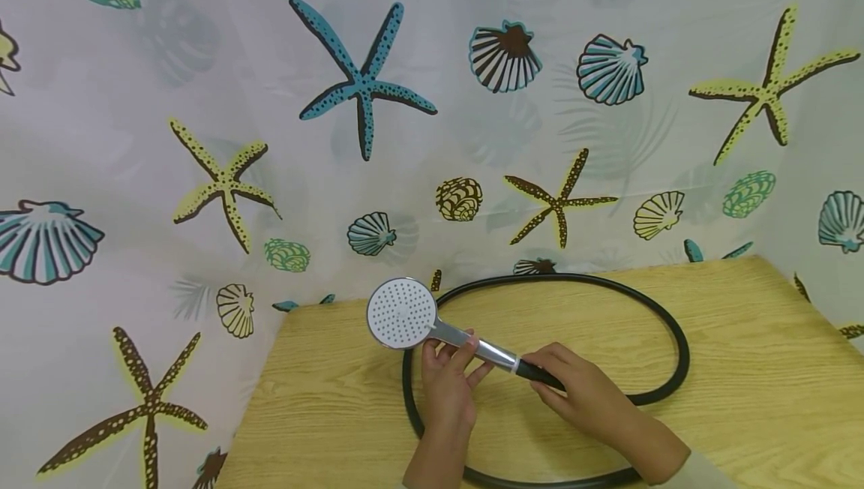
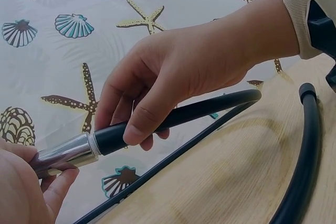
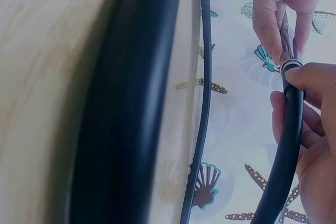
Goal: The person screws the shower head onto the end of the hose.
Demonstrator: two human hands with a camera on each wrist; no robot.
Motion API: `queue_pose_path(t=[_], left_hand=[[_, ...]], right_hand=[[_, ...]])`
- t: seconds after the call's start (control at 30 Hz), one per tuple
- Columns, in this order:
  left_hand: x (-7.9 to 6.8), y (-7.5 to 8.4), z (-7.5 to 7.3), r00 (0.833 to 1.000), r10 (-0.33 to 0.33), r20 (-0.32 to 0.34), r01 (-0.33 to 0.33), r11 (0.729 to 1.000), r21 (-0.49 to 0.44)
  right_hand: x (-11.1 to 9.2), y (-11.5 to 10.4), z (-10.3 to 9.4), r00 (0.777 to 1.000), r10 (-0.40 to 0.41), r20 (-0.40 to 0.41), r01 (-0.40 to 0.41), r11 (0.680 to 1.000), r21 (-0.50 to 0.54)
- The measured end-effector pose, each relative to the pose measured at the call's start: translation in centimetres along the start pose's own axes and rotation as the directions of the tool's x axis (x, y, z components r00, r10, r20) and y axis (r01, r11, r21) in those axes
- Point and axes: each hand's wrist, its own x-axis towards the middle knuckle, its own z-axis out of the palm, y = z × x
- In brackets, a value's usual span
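Observation:
A chrome shower head (image 1: pixel 402 313) with a round, dotted white face is held up over the table, tilted with its handle down to the right. My left hand (image 1: pixel 448 388) grips the chrome handle, thumb and fingers on either side. At the handle's lower end a black hose (image 1: pixel 682 339) meets it, with a thin pale ring at the joint. My right hand (image 1: pixel 583 391) pinches the hose end right behind that ring. In the left wrist view the right hand (image 2: pixel 163 77) has its thumb along the hose, and the chrome handle (image 2: pixel 65 153) fits against the hose end.
The hose lies in a wide loop on the wooden table (image 1: pixel 324 399). Its other end (image 2: pixel 307 90), with a dark cap-like collar, shows in the left wrist view. A curtain (image 1: pixel 432 136) printed with starfish and shells hangs behind and at both sides of the table.

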Motion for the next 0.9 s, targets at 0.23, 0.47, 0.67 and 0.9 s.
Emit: queue_pose_path(t=[0.23, 0.47, 0.67, 0.9], left_hand=[[0.05, -0.07, 0.03, 1.0, -0.002, -0.002, 0.002, 1.0, 0.002], [-0.11, 0.01, 0.0, 1.0, 0.007, 0.01, -0.007, 1.0, 0.007], [0.02, -0.05, 0.0, 1.0, 0.004, 0.004, -0.004, 1.0, 0.003], [-0.04, 0.01, -0.02, 1.0, 0.008, 0.001, -0.008, 1.0, 0.001]], right_hand=[[0.13, -0.14, -0.01, 1.0, -0.012, -0.009, 0.012, 1.0, 0.005], [0.28, -0.13, 0.06, 0.999, -0.03, -0.027, 0.03, 1.0, -0.001], [0.24, -0.11, 0.09, 0.999, -0.028, -0.03, 0.027, 0.999, -0.019], [0.16, -0.06, 0.12, 0.999, -0.034, -0.027, 0.034, 0.999, -0.028]])
